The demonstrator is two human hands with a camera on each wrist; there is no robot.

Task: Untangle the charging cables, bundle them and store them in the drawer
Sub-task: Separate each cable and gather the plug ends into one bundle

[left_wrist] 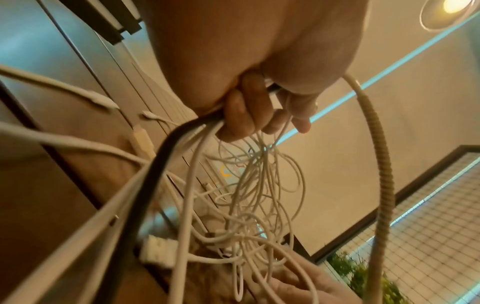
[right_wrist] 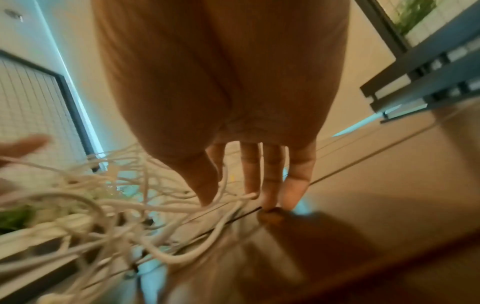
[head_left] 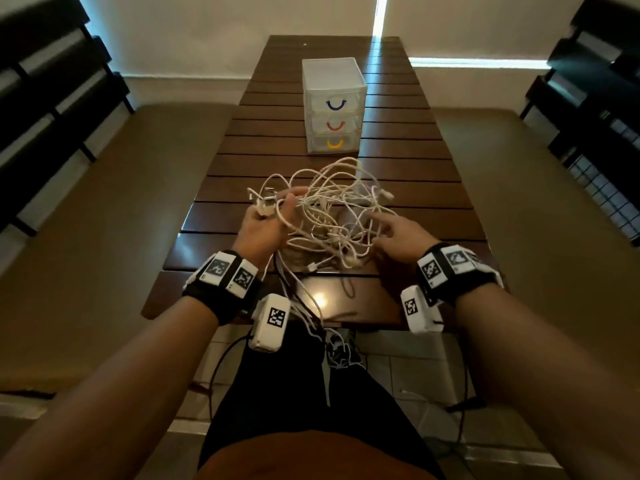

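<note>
The left hand (head_left: 266,220) has its fingers curled round several strands of the tangled white charging cables (head_left: 332,216), lifting that side of the tangle off the slatted table (head_left: 433,202). The right hand (head_left: 398,230) is spread with straight fingers, their tips touching the table and the cables between the two hands. Beyond both hands stands the small drawer unit (head_left: 332,105), its three drawers closed
</note>
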